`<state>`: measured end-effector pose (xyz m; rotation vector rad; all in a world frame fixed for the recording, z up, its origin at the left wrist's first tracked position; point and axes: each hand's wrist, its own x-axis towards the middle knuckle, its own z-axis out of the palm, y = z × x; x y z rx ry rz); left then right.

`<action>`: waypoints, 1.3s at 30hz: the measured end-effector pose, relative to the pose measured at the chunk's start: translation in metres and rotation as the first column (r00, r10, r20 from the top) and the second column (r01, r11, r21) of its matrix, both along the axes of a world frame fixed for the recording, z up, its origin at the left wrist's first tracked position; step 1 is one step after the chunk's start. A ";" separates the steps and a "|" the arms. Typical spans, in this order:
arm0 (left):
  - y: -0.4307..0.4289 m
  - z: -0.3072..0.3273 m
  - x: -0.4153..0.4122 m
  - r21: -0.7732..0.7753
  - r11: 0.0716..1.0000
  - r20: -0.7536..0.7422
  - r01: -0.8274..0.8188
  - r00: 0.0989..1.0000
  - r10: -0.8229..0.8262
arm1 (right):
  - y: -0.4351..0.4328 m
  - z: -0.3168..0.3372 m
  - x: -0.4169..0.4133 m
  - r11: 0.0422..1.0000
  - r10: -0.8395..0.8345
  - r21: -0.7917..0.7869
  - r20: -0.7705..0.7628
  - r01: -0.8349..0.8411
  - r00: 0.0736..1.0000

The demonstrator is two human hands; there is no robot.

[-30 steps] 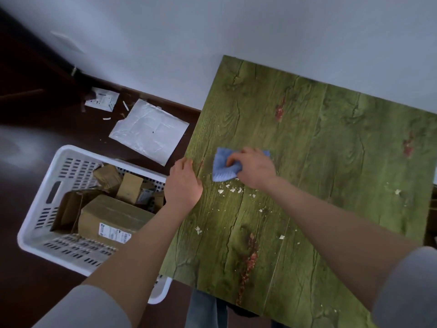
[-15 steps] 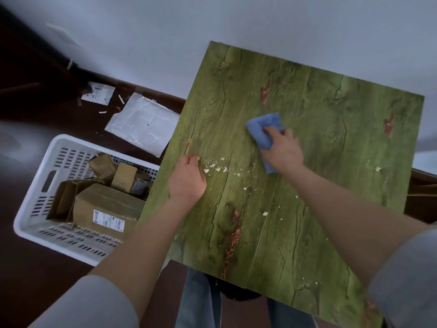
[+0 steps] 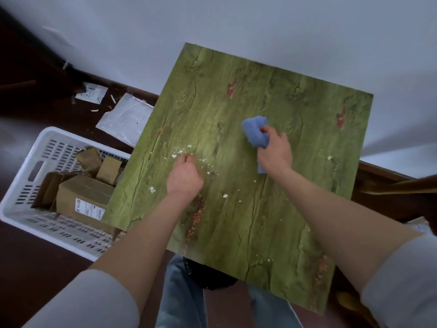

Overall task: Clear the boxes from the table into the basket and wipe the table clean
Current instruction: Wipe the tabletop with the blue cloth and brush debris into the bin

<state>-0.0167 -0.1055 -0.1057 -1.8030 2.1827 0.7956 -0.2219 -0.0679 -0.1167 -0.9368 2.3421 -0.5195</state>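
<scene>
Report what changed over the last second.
The right hand, gripping the crumpled blue cloth, swept from the left edge of the green wood-grain table towards its middle. The left hand moved from that edge to the white crumbs. Brown cardboard boxes stay in the white slotted basket.

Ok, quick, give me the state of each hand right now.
Left hand: fingers curled among the white crumbs; whether it pinches any cannot be told.
Right hand: closed, grips the blue cloth.

Boxes (image 3: 85, 200) lie in the basket (image 3: 21, 209), left of the table (image 3: 272, 221).
</scene>
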 end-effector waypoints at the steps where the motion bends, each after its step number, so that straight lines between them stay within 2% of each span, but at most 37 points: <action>1: 0.008 -0.001 -0.007 -0.006 1.000 -0.007 -0.005 1.000 0.005 | 0.008 0.002 -0.017 0.998 -0.056 0.001 -0.020 0.056 0.998; 6: 0.034 -0.009 -0.029 -0.014 1.000 -0.019 -0.027 0.999 0.026 | 0.043 0.005 -0.105 0.966 -0.232 0.081 -0.137 0.244 0.963; 12: 0.056 -0.019 -0.029 -0.049 0.999 0.015 -0.017 1.000 0.018 | 0.081 -0.015 -0.150 0.894 -0.258 0.339 -0.148 0.294 0.955; 16: 0.064 -0.020 -0.023 -0.045 0.999 0.035 -0.006 0.999 0.007 | 0.086 -0.021 -0.114 0.910 -0.170 0.356 -0.146 0.212 0.975; 22: 0.070 -0.016 -0.013 -0.024 0.999 0.014 0.025 1.000 -0.025 | 0.087 -0.020 -0.018 0.951 0.069 0.305 -0.077 -0.042 0.995; 27: 0.077 -0.008 0.006 -0.001 0.999 0.039 0.051 0.998 -0.050 | 0.083 -0.023 0.051 0.941 0.221 0.254 0.035 -0.222 0.975; 29: 0.078 -0.003 0.014 -0.001 0.999 0.033 0.046 0.998 -0.046 | 0.078 -0.022 0.058 0.944 0.220 0.228 0.108 -0.240 0.969; 31: 0.077 -0.001 0.021 0.000 0.999 0.041 0.041 0.998 -0.041 | 0.076 -0.016 0.052 0.969 0.156 0.170 0.129 -0.177 0.979; 34: 0.077 0.000 0.033 0.010 1.000 0.037 0.011 0.999 -0.011 | 0.087 -0.007 0.030 0.995 -0.013 0.103 0.016 0.011 1.000; 39: 0.082 -0.002 0.050 0.034 0.999 0.015 -0.020 1.000 0.019 | 0.128 -0.010 -0.006 0.907 -0.379 0.167 -0.082 0.387 0.922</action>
